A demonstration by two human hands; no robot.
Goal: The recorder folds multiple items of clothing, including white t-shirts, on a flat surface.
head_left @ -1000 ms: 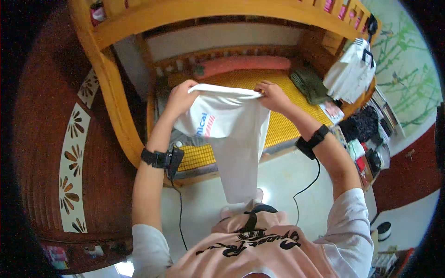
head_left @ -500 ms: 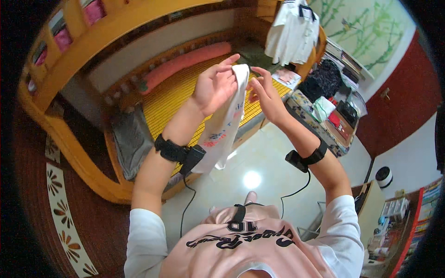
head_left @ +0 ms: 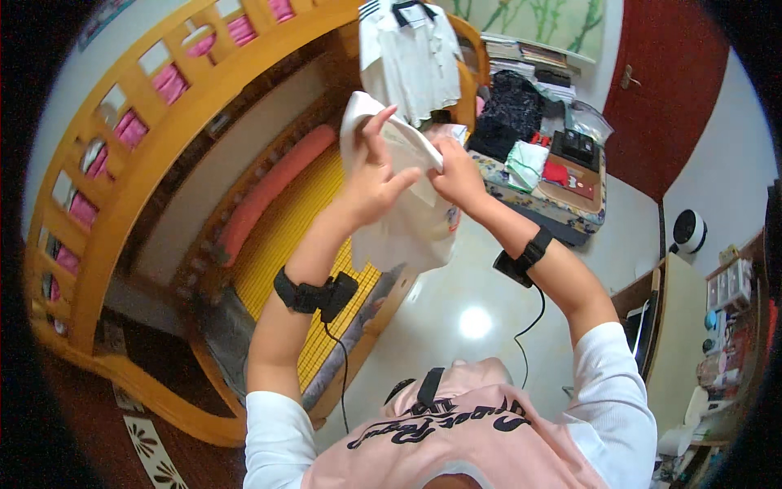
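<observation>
Since half a second ago, the white, soft cloth garment with small coloured print [head_left: 399, 236] has opened out from a narrow, edge-on strip into a broader panel, and the head view has swung so that more of the dark red wooden door [head_left: 668, 90] shows. From the head camera, the garment hangs in mid-air between the hands, its upper edge overlapping the hanging white shirt with a dark collar [head_left: 411, 65] behind it. On the near side of the cloth, the bare left hand [head_left: 375, 189] is open, index finger pointing up and thumb standing out to the right; whether it presses the fabric I cannot tell. The bare right hand [head_left: 458, 175] is closed, gripping the garment's edge on the right. Each forearm wears a black strap with a box-shaped device [head_left: 305, 297], a thin black cable running down from it. Behind and below the garment lie the yellow, dark-lined bed mat [head_left: 289, 269] and, along its far side, the long pink bolster [head_left: 273, 191], within the orange-brown wooden bunk bed [head_left: 122, 216]. Pale, glossy floor [head_left: 481, 359] shows beneath the right forearm.
</observation>
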